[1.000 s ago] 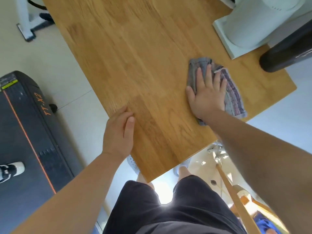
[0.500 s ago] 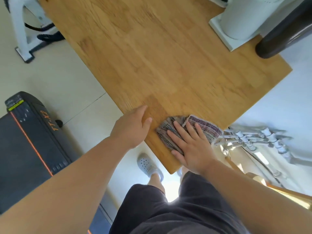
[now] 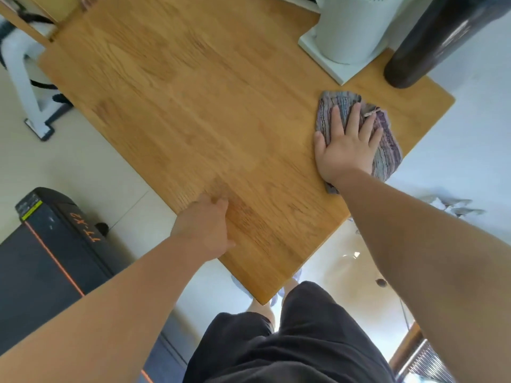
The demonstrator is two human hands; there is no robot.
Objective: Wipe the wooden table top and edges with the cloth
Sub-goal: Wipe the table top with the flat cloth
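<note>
The light-brown wooden bench (image 3: 193,106) runs away from the person in black shorts (image 3: 290,341), whose near corner of it points at their legs. The crumpled grey-and-purple striped cloth (image 3: 387,153) lies flat on the bench top out at about two o'clock, close to the right-hand edge, with its lower end reaching that edge. The right grip (image 3: 345,150) is spread wide on top of it, palm down and fingers (image 3: 354,117) straight and fanned, pressing the cloth to the wood rather than closing round it; the thumb sits off the cloth on bare wood at its nine o'clock side. The left grip (image 3: 204,228) rests at about eight o'clock on the bench's left edge, fingers loosely bent and lying on the top, holding nothing. Beyond the cloth, at one o'clock, a white rounded appliance on a square white base (image 3: 351,29) stands on the bench. Just beside it, at two o'clock, a dark cylindrical container (image 3: 425,42) stands near the far right corner; the two are apart from the cloth. On the pale floor at nine o'clock lies a black treadmill with orange lettering (image 3: 55,250); at eleven o'clock stands a white metal frame leg (image 3: 25,87).
</note>
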